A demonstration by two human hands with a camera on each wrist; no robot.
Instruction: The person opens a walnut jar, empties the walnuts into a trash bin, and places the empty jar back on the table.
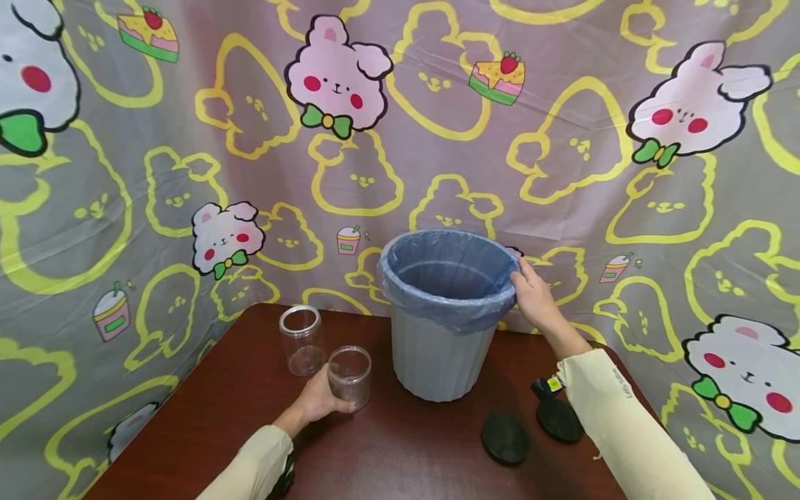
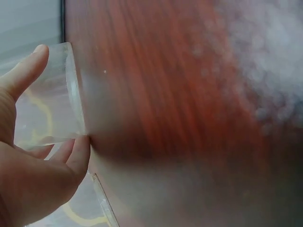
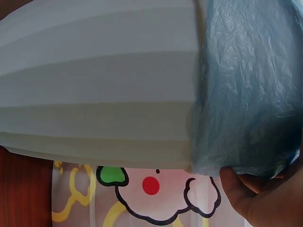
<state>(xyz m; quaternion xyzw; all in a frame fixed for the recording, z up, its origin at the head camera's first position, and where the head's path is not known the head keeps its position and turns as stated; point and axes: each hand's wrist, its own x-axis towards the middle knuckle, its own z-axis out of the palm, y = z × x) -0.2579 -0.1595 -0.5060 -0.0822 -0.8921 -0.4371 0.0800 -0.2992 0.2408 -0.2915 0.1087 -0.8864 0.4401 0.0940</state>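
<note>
A clear jar (image 1: 350,378) without a lid is gripped from its left side by my left hand (image 1: 317,399). The left wrist view shows the thumb on one side of this jar (image 2: 49,106) and the fingers on the other, its base at the tabletop. Just behind it stands a second clear open jar (image 1: 303,351). My right hand (image 1: 536,298) holds the right rim of a grey waste bin (image 1: 437,364). A blue plastic bag (image 1: 465,314) lines the bin and folds over its rim; the fingers (image 3: 234,184) pinch this bag edge in the right wrist view.
On the brown table (image 1: 400,444), two round black lids (image 1: 505,438) lie in front of the bin to the right. A small black object with a yellow label (image 1: 550,386) is beside the right sleeve. A patterned curtain (image 1: 431,160) hangs behind the table.
</note>
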